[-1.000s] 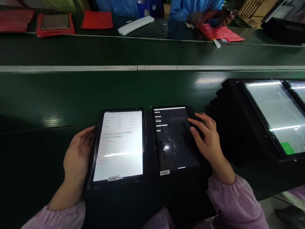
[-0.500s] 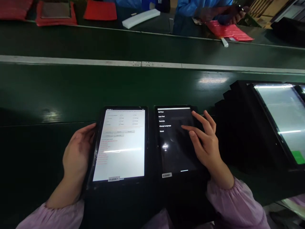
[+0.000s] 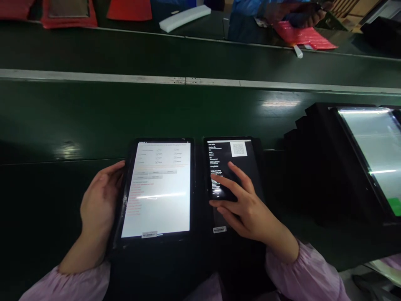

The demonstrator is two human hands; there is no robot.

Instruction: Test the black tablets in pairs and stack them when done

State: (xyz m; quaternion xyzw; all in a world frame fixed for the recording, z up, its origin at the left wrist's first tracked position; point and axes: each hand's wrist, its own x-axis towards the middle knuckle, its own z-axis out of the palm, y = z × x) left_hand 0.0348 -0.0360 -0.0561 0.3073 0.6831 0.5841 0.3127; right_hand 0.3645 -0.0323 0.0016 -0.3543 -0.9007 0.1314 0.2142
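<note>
Two tablets lie side by side in front of me. The left tablet (image 3: 169, 188) shows a white page with check boxes, grey buttons and red text lines. Along its left edge, my left hand (image 3: 100, 202) is curled against the side, with some fingertips hidden at the tablet's edge. The right tablet (image 3: 255, 175) has a black screen with white text lines and a square code at the top. Over that screen my right hand (image 3: 247, 205) is spread, fingers pointing left and touching or just above the glass. Each tablet has a barcode sticker at its bottom edge.
A dark stepped stand (image 3: 316, 167) at the right carries another lit tablet (image 3: 369, 142). Beyond the pale metal strip (image 3: 213, 82) lie red pouches (image 3: 130, 9) and a white foam strip (image 3: 184, 18). A person's hand (image 3: 313, 16) is at work at the far right.
My right hand has moved left and lower across the right tablet. Its screen has switched from a short menu to an info page with a square code. My left hand stays put.
</note>
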